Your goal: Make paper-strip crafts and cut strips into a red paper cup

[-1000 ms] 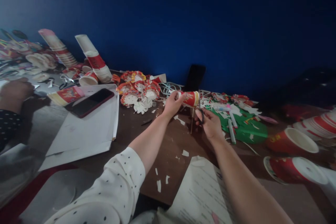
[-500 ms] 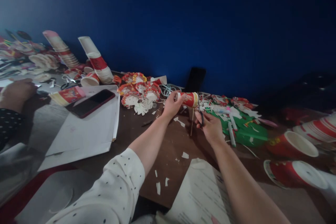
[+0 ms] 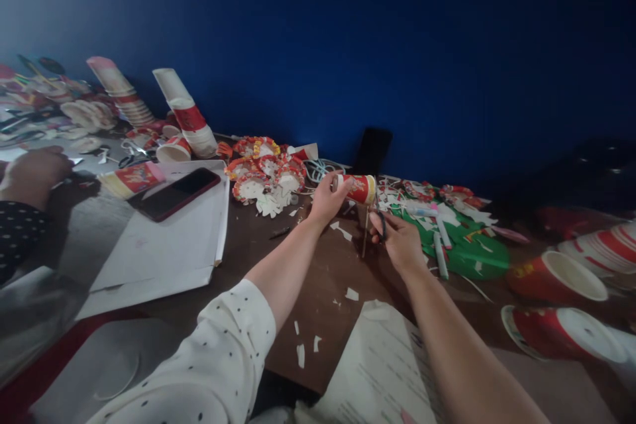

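My left hand [image 3: 328,197] is wrapped round a red and white paper cup [image 3: 361,189] that lies on its side in the air, its yellowish end toward the right. My right hand [image 3: 400,238] grips dark-handled scissors [image 3: 381,226], with the blades up against that end of the cup. A narrow strip [image 3: 365,235] hangs down just below the cup. White paper scraps [image 3: 342,230] lie on the brown table [image 3: 298,278] underneath. Left of my left hand sits a pile of cut red and white paper pieces [image 3: 268,175].
To the left, a phone [image 3: 173,193] lies on a white box [image 3: 163,245], beside another person's hand [image 3: 34,172]. Cup stacks [image 3: 191,119] lean near the wall. A green sheet [image 3: 481,255] with markers [image 3: 440,255] and paper cups [image 3: 579,275] are on the right.
The whole view has shifted slightly, so everything sits a little further right. Both hands keep their hold on the cup and the scissors.
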Tool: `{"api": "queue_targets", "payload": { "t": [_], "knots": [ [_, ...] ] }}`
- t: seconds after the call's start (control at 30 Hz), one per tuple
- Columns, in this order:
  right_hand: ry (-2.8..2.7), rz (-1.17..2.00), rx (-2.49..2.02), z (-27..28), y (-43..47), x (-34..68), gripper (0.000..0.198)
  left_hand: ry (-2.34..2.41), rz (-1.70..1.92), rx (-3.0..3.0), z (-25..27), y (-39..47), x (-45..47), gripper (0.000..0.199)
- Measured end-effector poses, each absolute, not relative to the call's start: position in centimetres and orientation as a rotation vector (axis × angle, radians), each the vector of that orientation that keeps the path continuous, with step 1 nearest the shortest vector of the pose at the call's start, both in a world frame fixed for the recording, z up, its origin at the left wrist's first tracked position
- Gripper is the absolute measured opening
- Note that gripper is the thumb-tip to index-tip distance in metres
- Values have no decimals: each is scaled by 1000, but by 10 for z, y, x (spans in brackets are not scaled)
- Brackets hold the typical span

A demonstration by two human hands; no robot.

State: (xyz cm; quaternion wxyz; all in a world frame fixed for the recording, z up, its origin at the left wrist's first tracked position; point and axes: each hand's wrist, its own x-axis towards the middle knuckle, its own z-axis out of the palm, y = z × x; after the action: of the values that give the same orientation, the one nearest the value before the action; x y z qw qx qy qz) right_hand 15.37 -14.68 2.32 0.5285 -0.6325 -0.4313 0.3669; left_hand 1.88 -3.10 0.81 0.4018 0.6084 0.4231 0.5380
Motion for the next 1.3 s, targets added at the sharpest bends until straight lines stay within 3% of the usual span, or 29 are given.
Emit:
{"api": "queue_targets", "payload": {
  "t": [0.4,0.67,1.07,1.3],
  "knots": [
    [-950,861,-1516,24,-146,154,53,1039,1319,1499,6,-33,22,42],
    [-1030,782,-1530,25,-146,152,43,1032,1322,1493,8,-33,22,41],
    [-1028,831,-1505,25,-146,154,40,1051,1384,1501,3,-30,21,54],
    [-931,924,-1437,21,-146,155,42,1024,1375,1468,-2,-27,22,51]
  ]
}}
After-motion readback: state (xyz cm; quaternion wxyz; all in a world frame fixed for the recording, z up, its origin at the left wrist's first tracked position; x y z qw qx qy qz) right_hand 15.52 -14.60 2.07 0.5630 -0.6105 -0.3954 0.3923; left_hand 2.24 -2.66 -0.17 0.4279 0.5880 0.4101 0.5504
